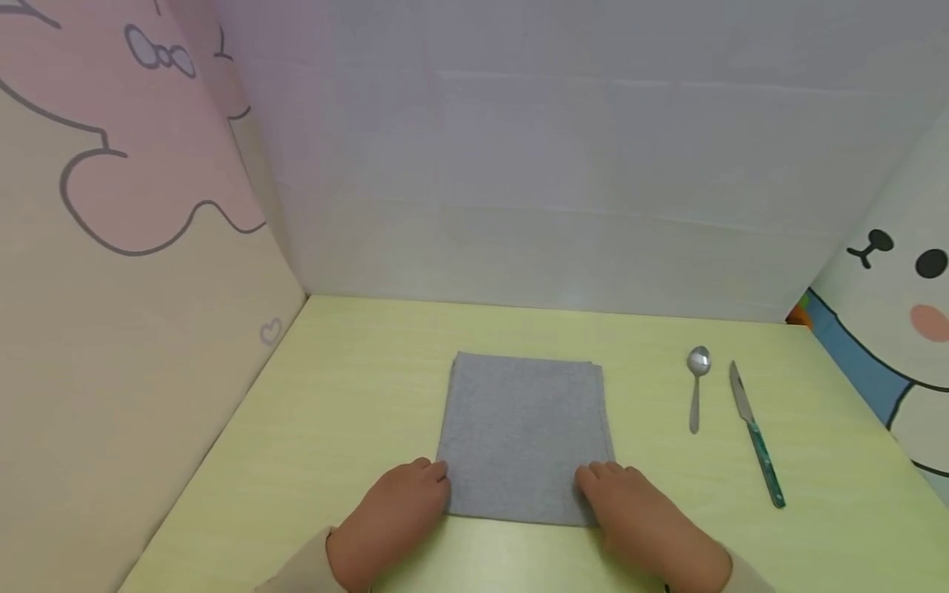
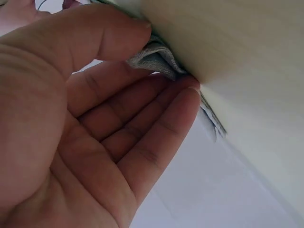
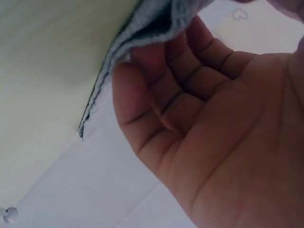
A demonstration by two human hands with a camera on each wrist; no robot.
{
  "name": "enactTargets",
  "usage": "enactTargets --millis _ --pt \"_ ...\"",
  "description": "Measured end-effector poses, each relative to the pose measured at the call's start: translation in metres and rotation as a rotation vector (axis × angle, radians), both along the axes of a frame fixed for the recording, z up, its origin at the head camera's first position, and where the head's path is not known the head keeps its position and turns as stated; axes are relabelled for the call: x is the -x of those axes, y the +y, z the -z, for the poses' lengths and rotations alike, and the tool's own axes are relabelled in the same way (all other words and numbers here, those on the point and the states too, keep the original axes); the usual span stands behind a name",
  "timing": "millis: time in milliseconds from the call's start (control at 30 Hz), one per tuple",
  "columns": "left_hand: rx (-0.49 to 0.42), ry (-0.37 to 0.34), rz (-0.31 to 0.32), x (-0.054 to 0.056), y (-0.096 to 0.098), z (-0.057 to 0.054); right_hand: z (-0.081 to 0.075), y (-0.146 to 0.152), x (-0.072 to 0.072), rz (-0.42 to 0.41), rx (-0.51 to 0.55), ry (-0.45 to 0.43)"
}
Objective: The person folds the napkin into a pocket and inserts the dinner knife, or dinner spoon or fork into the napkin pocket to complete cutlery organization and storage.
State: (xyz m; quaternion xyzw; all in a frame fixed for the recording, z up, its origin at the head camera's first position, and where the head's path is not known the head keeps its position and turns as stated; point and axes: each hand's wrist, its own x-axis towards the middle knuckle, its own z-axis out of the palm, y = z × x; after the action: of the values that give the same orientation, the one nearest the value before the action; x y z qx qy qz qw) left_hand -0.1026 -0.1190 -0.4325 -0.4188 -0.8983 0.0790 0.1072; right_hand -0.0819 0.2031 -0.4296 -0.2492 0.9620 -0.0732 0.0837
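Note:
A grey cloth, folded into a flat, layered square, lies on the pale yellow-green table. At its near left corner, my left hand grips the side edge. The left wrist view shows a bunched bit of the cloth between the thumb and curled fingers of that hand. My right hand holds the near right corner, fingertips over the top. From the right wrist, that hand's bent fingers press against the lifted cloth edge; its thumb is mostly out of sight.
Right of the cloth lie a metal spoon, bowl facing away, and a knife with a green patterned handle. A white sheet stands behind the table. Panels with cartoon drawings close off the left side and the right.

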Motion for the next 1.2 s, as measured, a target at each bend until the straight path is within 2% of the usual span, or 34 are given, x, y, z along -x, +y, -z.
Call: enactTargets --millis 133,267,400,533,733,867,933,1033,1200 --pt "0.004 0.027 0.007 0.003 0.003 0.002 0.002 -0.004 -0.003 0.020 -0.036 0.008" --pt "0.058 0.035 -0.010 0.005 0.012 0.004 0.006 -0.005 -0.006 0.007 -0.062 0.052" --pt "0.097 0.091 -0.025 0.004 0.019 0.004 0.010 -0.004 -0.008 -0.010 -0.060 0.092" --pt "0.097 0.096 -0.022 0.003 0.020 0.001 0.010 -0.002 -0.007 -0.009 -0.050 0.086" --pt "0.034 -0.002 0.008 0.011 0.010 -0.004 0.000 0.007 -0.001 0.003 0.008 -0.019" --pt "-0.006 -0.054 0.037 0.018 0.004 -0.005 -0.004 0.019 0.004 -0.025 0.085 -0.060" --pt "-0.018 -0.071 0.053 0.020 0.002 -0.007 -0.004 0.025 0.007 -0.044 0.114 -0.050" --pt "-0.054 -0.135 0.061 0.023 -0.002 -0.010 -0.003 0.033 0.012 -0.064 0.134 0.003" --pt "-0.173 -0.330 0.049 0.035 -0.012 -0.013 -0.003 0.045 0.023 -0.094 0.174 0.034"
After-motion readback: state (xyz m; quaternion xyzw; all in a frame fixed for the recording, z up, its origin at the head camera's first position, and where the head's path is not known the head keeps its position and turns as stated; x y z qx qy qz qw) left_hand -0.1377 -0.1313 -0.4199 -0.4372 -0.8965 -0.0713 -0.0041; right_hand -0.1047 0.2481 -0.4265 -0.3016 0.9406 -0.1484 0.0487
